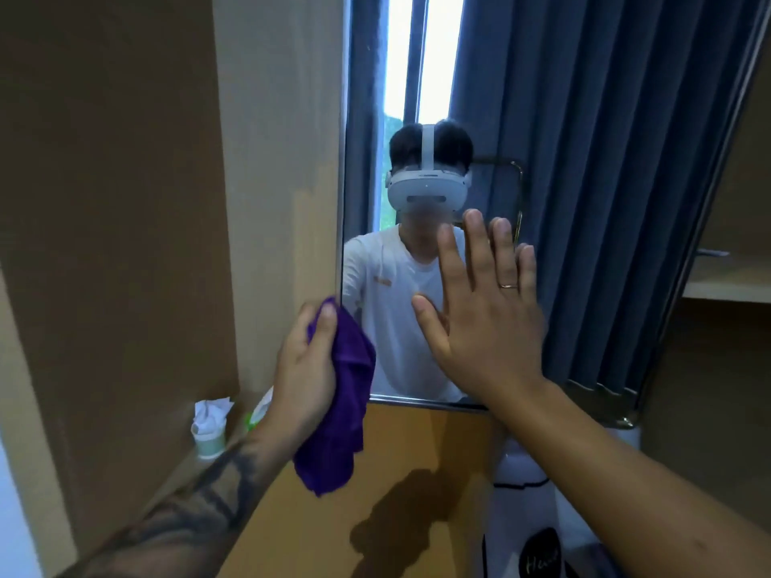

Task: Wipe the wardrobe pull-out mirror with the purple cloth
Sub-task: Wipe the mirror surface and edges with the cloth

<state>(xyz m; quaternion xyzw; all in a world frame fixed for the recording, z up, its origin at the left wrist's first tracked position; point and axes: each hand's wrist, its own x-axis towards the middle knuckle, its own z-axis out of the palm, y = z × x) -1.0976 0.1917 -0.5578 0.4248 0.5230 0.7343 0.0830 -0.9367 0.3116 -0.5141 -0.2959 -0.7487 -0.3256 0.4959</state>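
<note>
Wardrobe panels in brown and beige stood to the left of the pull-out mirror, which reflected blue curtains, a bright window strip and the person wearing a white headset. Right hand lay flat against the lower part of the mirror, fingers straight and spread, a ring on one finger; it appeared to steady the glass. Left hand gripped the purple cloth bunched in curled fingers, the loose end hanging below, just beside the mirror's lower left edge. Whether the cloth touched the glass could not be told. Below and left of the mirror, a small cup stuffed with white tissue sat on a ledge.

Judgement: wiping seemed at or near its start. No streaks or wiped patches were discernible on the mirror, so progress could not be confirmed; most of the surface, notably the upper part, likely remained to be covered.
</note>
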